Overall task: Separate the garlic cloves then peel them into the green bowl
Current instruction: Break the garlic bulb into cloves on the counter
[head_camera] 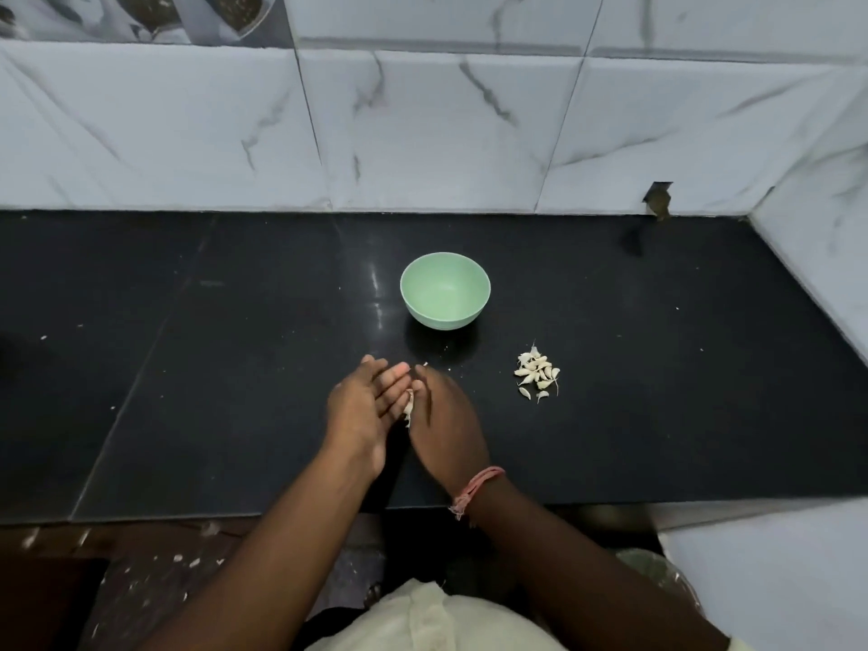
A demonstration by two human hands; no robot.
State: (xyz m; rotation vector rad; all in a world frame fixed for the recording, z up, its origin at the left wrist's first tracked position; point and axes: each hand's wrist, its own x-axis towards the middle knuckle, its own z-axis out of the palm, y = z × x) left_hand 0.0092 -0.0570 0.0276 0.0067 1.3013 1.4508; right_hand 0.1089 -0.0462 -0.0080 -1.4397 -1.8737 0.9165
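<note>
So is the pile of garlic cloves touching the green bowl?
Apart. The head view shows bare black counter between the pile of garlic cloves and the green bowl.

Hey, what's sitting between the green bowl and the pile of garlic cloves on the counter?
Nothing but bare black counter: in the head view the green bowl and the pile of garlic cloves stand apart with no object between them.

Mostly hidden between the two palms: a piece of garlic (408,408), only a pale sliver showing, too little to tell bulb from cloves. Smeared by motion: the right hand (444,418), its fingers hard to separate. Too small to count: the separated cloves (538,374) heaped on the bench (235,368). Cut off at the left and right edges: the bench itself.
</note>
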